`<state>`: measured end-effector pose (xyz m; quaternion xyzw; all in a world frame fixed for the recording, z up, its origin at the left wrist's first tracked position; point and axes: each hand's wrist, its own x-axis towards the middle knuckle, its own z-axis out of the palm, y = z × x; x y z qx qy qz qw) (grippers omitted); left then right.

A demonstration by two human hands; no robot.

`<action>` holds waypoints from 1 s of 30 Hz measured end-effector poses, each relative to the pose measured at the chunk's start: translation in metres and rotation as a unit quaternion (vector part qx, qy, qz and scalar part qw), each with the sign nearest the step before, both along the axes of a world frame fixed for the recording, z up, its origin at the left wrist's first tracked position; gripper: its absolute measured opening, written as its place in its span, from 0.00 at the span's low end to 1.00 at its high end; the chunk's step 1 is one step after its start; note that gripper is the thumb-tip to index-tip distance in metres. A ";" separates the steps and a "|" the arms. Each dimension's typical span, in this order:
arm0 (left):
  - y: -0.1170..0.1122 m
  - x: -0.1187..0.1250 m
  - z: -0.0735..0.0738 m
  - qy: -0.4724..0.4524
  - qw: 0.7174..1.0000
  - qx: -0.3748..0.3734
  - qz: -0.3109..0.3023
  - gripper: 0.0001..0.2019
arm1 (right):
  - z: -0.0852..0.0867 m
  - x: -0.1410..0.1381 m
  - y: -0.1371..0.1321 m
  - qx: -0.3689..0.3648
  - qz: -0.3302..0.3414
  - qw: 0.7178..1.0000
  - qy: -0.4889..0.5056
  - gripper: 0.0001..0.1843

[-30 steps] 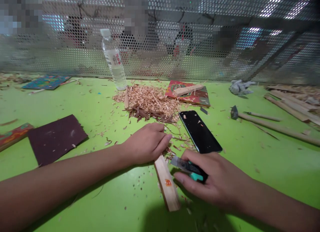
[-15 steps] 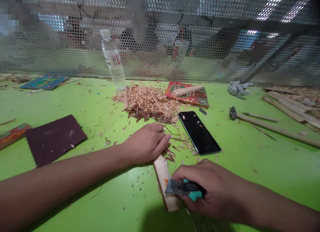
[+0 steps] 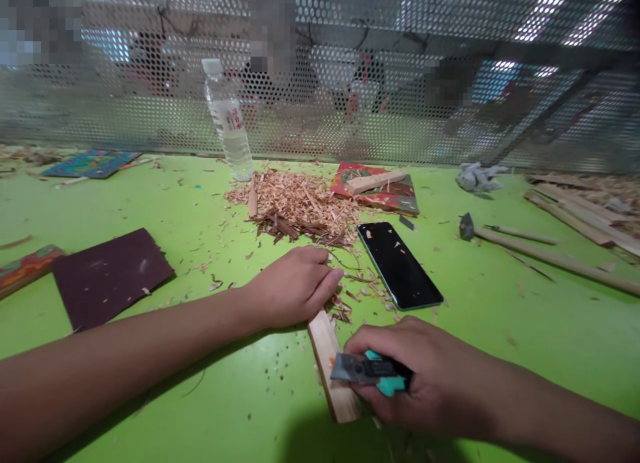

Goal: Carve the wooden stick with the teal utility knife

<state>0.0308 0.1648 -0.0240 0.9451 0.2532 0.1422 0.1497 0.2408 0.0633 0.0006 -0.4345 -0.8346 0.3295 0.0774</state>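
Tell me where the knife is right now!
In the head view, the knife is low, just right of middle: the right hand holds it below the phone, its blade over the wood.

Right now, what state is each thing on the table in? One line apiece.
Left hand: closed over wood strip
Wood strip: lying down, partly covered
Right hand: gripping cutter
Cutter: blade exposed
Phone: face-up, screen dark
Bottle: standing, capped
Hammer: lying down
Shavings: loosely heaped
Dark sheet: lying flat
Gray wad: crumpled
Red board: flat, stick on top
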 end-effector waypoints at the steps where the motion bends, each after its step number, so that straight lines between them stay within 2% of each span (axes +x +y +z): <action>1: 0.000 0.000 0.000 0.000 1.000 0.000 -0.001 0.28 | 0.000 0.000 0.000 0.003 0.001 1.000 0.008 0.10; 8: 0.000 0.000 0.001 0.000 1.000 -0.001 -0.001 0.27 | 0.002 0.001 0.000 0.003 0.009 1.000 -0.001 0.08; 13: 0.001 -0.001 0.000 -0.007 1.000 -0.005 -0.002 0.27 | 0.003 0.004 -0.001 -0.040 0.009 0.999 -0.005 0.07; 16: 0.001 -0.001 0.000 -0.008 1.000 -0.009 0.002 0.27 | 0.004 0.004 0.002 -0.048 -0.011 0.999 -0.005 0.01; 18: 0.001 -0.001 0.000 -0.011 1.000 -0.008 0.002 0.27 | 0.005 0.003 0.003 -0.037 -0.027 0.999 -0.018 0.09; 20: 0.001 -0.001 0.000 -0.014 1.000 -0.005 0.002 0.27 | 0.005 0.003 0.003 -0.026 -0.036 0.999 -0.029 0.11; 23: 0.000 -0.002 0.000 -0.013 1.000 -0.007 0.001 0.27 | 0.004 0.006 0.001 -0.048 -0.041 0.998 -0.010 0.02; 25: 0.000 -0.002 0.000 -0.013 1.000 -0.012 0.002 0.27 | 0.003 0.007 -0.001 -0.071 -0.037 0.997 0.004 0.11; 27: 0.001 -0.002 -0.001 -0.013 1.000 -0.015 0.005 0.27 | 0.001 0.008 -0.003 -0.062 -0.023 0.998 0.015 0.13; 30: 0.001 -0.002 -0.001 -0.016 1.000 -0.017 0.004 0.26 | -0.001 0.006 -0.003 -0.025 -0.006 0.999 0.030 0.07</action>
